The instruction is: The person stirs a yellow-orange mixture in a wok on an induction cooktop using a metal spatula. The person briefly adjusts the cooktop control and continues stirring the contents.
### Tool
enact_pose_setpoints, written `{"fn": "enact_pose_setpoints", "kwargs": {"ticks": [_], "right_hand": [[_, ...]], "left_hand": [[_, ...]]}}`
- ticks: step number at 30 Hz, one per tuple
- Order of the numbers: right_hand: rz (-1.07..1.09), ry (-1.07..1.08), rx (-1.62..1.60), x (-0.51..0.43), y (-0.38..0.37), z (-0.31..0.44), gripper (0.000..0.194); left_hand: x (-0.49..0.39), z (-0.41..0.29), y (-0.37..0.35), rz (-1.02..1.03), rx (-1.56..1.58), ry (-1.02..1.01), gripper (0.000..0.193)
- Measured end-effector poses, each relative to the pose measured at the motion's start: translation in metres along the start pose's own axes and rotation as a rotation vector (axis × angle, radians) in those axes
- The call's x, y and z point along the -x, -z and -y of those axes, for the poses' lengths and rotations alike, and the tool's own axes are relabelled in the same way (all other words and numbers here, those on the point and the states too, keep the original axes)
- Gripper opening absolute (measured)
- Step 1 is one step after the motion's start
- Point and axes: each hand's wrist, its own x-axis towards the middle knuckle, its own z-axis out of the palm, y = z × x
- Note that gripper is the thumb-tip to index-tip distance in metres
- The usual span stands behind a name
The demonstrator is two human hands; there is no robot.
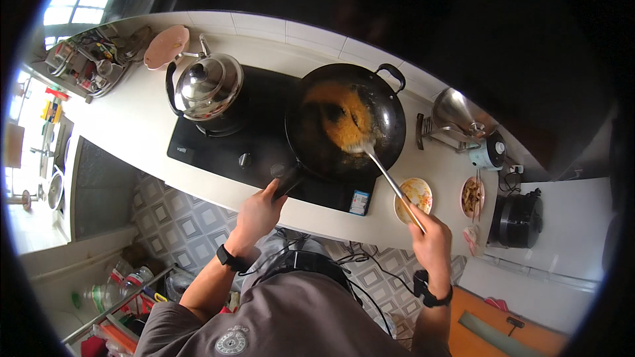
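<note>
My left hand (259, 213) grips the black handle (288, 183) of a dark wok (392, 129), which sits over the right side of a black glass gas hob (223, 153). Orange-brown food (342, 114), spread loosely like sauce or scrambled egg, covers part of the wok's inside. In my right hand (432, 240) is a metal spatula (384, 171) with a yellowish lower grip. Its blade rests at the near edge of the food. Below the shaft, a bowl (398, 203) with orange and red residue stands on the white counter (317, 223).
A steel kettle (211, 87) stands on the hob's left side, near a pink basin (166, 48). At the right are a dish of dark food (471, 198) with chopsticks, a steel lid (454, 111) on a rack, a small pale-blue cooker (483, 154) and a black pot (518, 220).
</note>
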Motion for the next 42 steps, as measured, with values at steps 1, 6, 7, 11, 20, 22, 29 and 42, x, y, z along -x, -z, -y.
{"fn": "enact_pose_setpoints", "kwargs": {"ticks": [1, 6, 7, 11, 20, 22, 29, 42], "right_hand": [[0.017, -0.033, 0.022, 0.008, 0.009, -0.004, 0.043], [-0.010, -0.008, 0.049, -0.008, -0.029, -0.019, 0.045], [-0.068, 0.032, -0.013, -0.022, -0.047, -0.020, 0.047], [-0.247, 0.149, -0.137, -0.079, -0.104, -0.014, 0.053], [-0.107, 0.082, -0.028, -0.017, -0.055, -0.005, 0.043], [-0.084, 0.073, -0.043, 0.008, -0.020, -0.016, 0.043], [-0.114, 0.102, -0.014, -0.017, -0.056, -0.015, 0.052], [-0.166, 0.116, -0.013, -0.024, -0.043, -0.018, 0.058]], "left_hand": [[-0.001, 0.000, 0.001, 0.010, -0.001, 0.000, 0.048], [-0.001, 0.000, 0.002, 0.016, -0.011, -0.003, 0.048], [0.000, 0.000, 0.002, 0.012, -0.023, -0.003, 0.048], [0.000, 0.001, 0.000, 0.001, -0.047, 0.003, 0.048], [-0.003, -0.004, 0.006, 0.079, 0.040, -0.016, 0.043], [-0.004, -0.007, 0.008, 0.074, 0.037, -0.017, 0.043], [-0.006, -0.005, 0.010, 0.113, 0.104, -0.005, 0.040], [-0.004, 0.000, 0.005, 0.081, 0.040, 0.030, 0.046]]}}
